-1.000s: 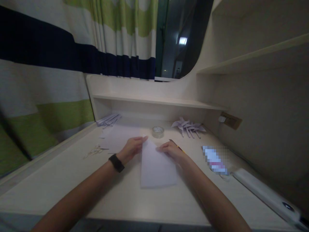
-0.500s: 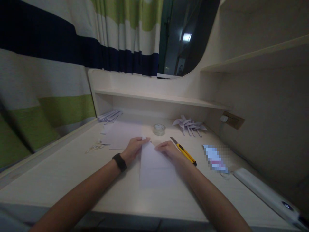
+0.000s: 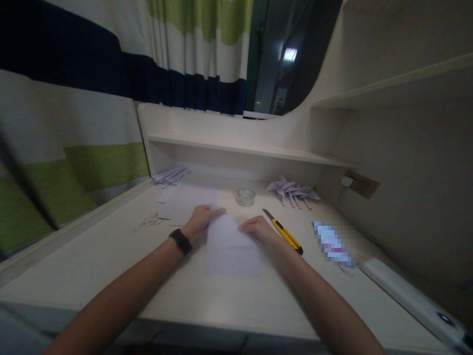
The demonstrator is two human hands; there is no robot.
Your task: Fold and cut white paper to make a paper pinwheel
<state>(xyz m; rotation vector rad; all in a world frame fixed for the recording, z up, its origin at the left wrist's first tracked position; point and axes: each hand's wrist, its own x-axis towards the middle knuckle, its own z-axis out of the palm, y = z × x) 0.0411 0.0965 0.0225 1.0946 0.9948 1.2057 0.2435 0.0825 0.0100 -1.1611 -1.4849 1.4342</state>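
A sheet of white paper (image 3: pixel 232 251) lies on the desk between my hands, its upper right side slanting like a folded edge. My left hand (image 3: pixel 201 219) grips the paper near its top left corner, thumb stretched along the top. At the slanted edge, my right hand (image 3: pixel 256 228) pinches the paper between thumb and fingers. Right of that hand lies a yellow utility knife (image 3: pixel 286 233) with its blade out. A roll of clear tape (image 3: pixel 246 197) sits behind the paper. Further left, a stack of white paper (image 3: pixel 185 199) rests on the desk.
Paper pinwheels (image 3: pixel 293 190) lie at the back right, rolled paper sticks (image 3: pixel 170 176) at the back left. Small pale sticks (image 3: pixel 150 222) are scattered near the left. A blurred phone-like object (image 3: pixel 332 244) and a long white bar (image 3: pixel 406 298) lie right. A low shelf (image 3: pixel 240 148) spans the back.
The paper and my left hand have shifted slightly left, and the paper's lower edge sits a little higher in view. My right hand keeps its pinch, nearly in place.
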